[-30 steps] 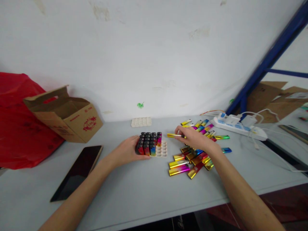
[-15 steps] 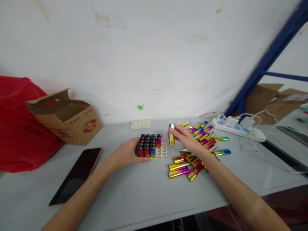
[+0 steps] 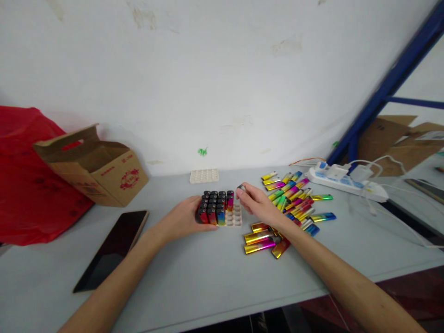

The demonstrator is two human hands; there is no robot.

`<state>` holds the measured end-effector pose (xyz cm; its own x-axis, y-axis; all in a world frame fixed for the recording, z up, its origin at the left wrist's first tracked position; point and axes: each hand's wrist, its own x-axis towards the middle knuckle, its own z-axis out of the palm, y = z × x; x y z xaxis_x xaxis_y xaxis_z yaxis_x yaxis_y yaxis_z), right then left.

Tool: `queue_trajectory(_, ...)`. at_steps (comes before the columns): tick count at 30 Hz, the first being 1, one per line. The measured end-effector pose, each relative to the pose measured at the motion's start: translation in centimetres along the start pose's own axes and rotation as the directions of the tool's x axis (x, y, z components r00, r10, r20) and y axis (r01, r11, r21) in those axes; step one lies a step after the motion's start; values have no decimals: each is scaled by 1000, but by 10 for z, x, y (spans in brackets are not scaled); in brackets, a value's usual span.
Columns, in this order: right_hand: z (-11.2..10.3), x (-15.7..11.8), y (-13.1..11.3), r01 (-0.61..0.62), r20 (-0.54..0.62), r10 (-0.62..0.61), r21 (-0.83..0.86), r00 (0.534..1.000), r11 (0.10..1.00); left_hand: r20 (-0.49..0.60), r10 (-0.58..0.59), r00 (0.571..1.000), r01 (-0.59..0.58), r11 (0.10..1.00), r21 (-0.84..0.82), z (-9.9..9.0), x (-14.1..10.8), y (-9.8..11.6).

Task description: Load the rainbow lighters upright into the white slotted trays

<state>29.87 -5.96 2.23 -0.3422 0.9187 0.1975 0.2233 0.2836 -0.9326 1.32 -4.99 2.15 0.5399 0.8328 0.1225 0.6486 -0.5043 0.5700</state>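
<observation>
Here, grey table (image 3: 194, 273) spans the foreground. Open cardboard box (image 3: 116, 182) stands on its left side. Loose pile of metallic lighters (image 3: 294, 203) lies right of centre. Pale tray (image 3: 235, 218) sits mid-table, left of the pile; upright lighters (image 3: 212, 208) fill its left part, bare pockets show at right. Left hand (image 3: 182, 216) is clasped around the tray's left end, thumb along the near edge, other fingers partly hidden. Right hand (image 3: 255, 203), near the bare pockets, has thumb and fingers pinched on one lighter (image 3: 241, 187); only its end shows.
</observation>
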Motion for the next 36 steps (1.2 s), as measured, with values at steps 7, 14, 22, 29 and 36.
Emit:
queue_trajectory(7, 3, -5, -9, 31, -109, -68, -307, 992, 951, -3, 1, 1000, -1, 1000, 12, 0, 0, 0)
queue_trajectory(14, 6, -4, -5, 55, -147, -108, -326, 983, 944, 0, 4, 1000, -4, 1000, 30, 0, 0, 0)
queue_trajectory(22, 3, -4, -7, 100, -178, -165, -329, 970, 939, -4, -12, 1000, 12, 999, 53, 0, -2, 2)
queue_trajectory(29, -6, -4, -9, 287, -118, -360, -401, 926, 870, 12, -5, 1000, 5, 1000, 31, 0, -2, 1)
queue_trajectory(36, -8, -6, -8, 285, 45, -288, -345, 957, 894, 6, 27, 1000, -27, 999, 35, 0, -1, -2)
